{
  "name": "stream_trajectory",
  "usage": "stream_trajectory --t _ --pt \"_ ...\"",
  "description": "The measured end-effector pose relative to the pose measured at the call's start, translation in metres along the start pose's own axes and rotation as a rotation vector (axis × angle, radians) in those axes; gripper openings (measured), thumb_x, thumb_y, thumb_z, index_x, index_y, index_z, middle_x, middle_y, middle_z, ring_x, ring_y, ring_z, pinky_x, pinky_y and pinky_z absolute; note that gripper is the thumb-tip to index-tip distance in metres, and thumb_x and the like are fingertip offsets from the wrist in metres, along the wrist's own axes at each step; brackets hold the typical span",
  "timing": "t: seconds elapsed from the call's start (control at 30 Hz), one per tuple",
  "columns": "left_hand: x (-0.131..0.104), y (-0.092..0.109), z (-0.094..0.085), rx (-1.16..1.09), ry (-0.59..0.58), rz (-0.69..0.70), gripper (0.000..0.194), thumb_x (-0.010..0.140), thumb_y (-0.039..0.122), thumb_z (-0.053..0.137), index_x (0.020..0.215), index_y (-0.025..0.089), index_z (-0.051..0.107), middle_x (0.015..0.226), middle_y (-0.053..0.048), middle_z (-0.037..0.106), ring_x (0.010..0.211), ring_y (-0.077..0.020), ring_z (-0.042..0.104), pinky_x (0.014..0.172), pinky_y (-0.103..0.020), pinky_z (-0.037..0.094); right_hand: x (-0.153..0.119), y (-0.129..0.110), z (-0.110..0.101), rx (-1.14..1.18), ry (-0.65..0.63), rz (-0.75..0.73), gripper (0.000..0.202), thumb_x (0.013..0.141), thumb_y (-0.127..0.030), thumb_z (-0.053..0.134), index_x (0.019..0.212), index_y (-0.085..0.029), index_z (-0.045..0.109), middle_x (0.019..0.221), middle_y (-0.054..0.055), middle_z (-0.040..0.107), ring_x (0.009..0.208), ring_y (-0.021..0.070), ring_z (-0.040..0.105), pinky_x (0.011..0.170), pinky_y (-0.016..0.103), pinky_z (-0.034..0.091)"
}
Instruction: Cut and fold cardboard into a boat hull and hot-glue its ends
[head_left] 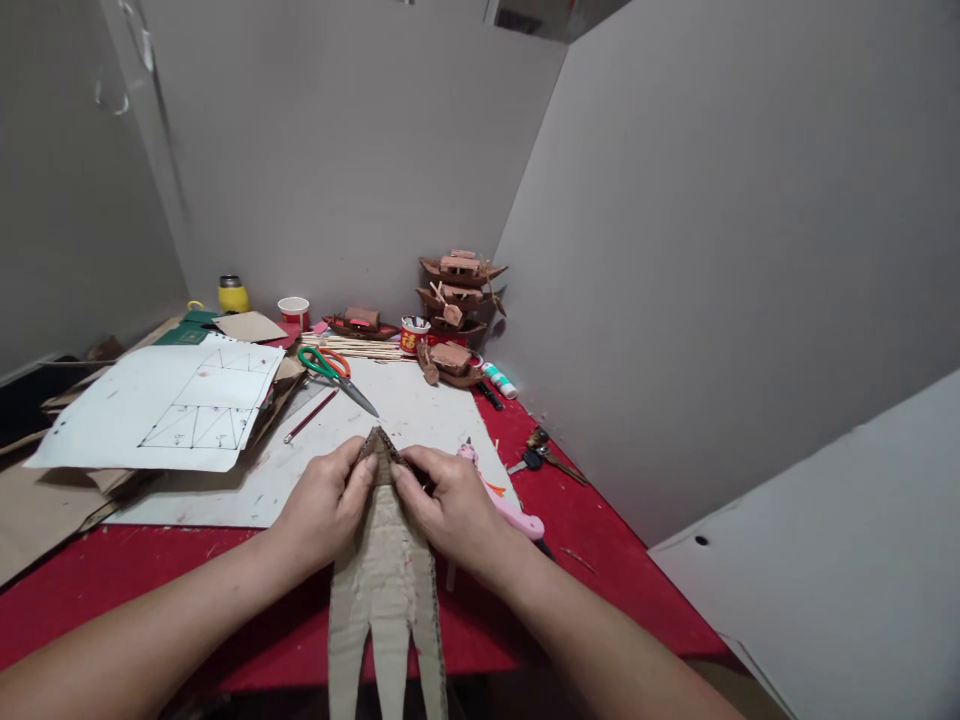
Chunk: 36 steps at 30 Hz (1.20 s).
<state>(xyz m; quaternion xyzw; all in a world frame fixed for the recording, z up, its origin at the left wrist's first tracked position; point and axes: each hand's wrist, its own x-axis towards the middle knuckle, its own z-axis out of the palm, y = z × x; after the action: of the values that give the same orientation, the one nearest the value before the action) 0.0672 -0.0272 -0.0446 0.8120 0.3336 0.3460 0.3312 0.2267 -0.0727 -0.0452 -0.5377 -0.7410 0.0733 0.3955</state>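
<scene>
Both my hands grip a brown cardboard cutout point(386, 570) near its pointed far end. My left hand point(330, 495) pinches the left edge, thumb on top, while my right hand point(450, 500) pinches the right edge the same way. Toward me the piece splits into three tapering strips that run over the table's front edge and out of view. Its sides look folded up along the tip. Partly hidden behind my right hand lies a pink glue gun point(517, 517). Green-and-orange-handled scissors point(337, 375) rest open beyond my hands, beside a dark red pencil point(310, 417).
A white board point(247, 500) lies on the red tablecloth point(300, 620). A drawn sheet point(180, 400) tops stacked cardboard at left. Several model boats point(450, 360), wooden sticks point(360, 347) and paper cups point(293, 310) stand at the back. Keys point(532, 458) lie at right, near the grey partition point(712, 250).
</scene>
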Motion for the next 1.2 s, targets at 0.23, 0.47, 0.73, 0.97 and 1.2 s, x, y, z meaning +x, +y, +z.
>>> stream_trajectory --t 0.23,0.47,0.73,0.97,1.2 --pt "-0.004 -0.004 0.004 0.017 0.019 0.029 0.018 0.094 0.024 0.037 0.077 0.021 0.043 0.067 0.004 0.046 0.062 -0.0133 0.044 0.061 -0.026 0.034 -0.001 0.003 0.004 0.085 -0.007 -0.034 0.018 0.09 -0.015 0.048 0.078 -0.017 0.061 0.076 0.005 0.065 0.07 0.0158 0.059 0.068 0.026 0.043" --pt "-0.004 -0.004 0.005 0.014 0.022 0.03 0.018 0.093 0.022 0.037 0.076 0.021 0.042 0.066 0.004 0.045 0.062 -0.0133 0.044 0.061 -0.026 0.033 0.0 0.003 0.002 0.106 -0.031 -0.045 0.019 0.089 -0.013 0.049 0.076 -0.017 0.064 0.074 0.006 0.067 0.068 0.0164 0.06 0.066 0.027 0.044" --pt "-0.003 -0.007 0.009 0.0 0.052 0.054 0.018 0.092 0.02 0.037 0.075 0.02 0.043 0.066 0.004 0.045 0.061 -0.0132 0.043 0.061 -0.025 0.034 0.001 0.005 0.005 0.065 -0.01 -0.062 0.018 0.087 -0.012 0.05 0.078 -0.015 0.065 0.074 0.007 0.067 0.068 0.017 0.06 0.066 0.027 0.044" --pt "0.001 -0.001 0.002 -0.04 -0.008 0.052 0.019 0.093 0.024 0.037 0.083 0.018 0.051 0.073 0.001 0.051 0.07 -0.0146 0.048 0.066 -0.025 0.039 0.002 0.001 0.001 0.101 -0.017 0.013 0.017 0.086 -0.013 0.052 0.073 -0.016 0.063 0.07 0.003 0.065 0.065 0.0142 0.057 0.064 0.025 0.042" --pt "0.004 0.001 -0.006 -0.089 -0.045 0.042 0.024 0.093 0.035 0.041 0.094 0.018 0.059 0.083 -0.001 0.061 0.078 -0.016 0.055 0.073 -0.026 0.045 0.002 -0.002 -0.004 0.119 -0.064 0.057 0.02 0.087 -0.013 0.05 0.072 -0.016 0.062 0.068 0.001 0.064 0.063 0.0128 0.055 0.061 0.023 0.04"
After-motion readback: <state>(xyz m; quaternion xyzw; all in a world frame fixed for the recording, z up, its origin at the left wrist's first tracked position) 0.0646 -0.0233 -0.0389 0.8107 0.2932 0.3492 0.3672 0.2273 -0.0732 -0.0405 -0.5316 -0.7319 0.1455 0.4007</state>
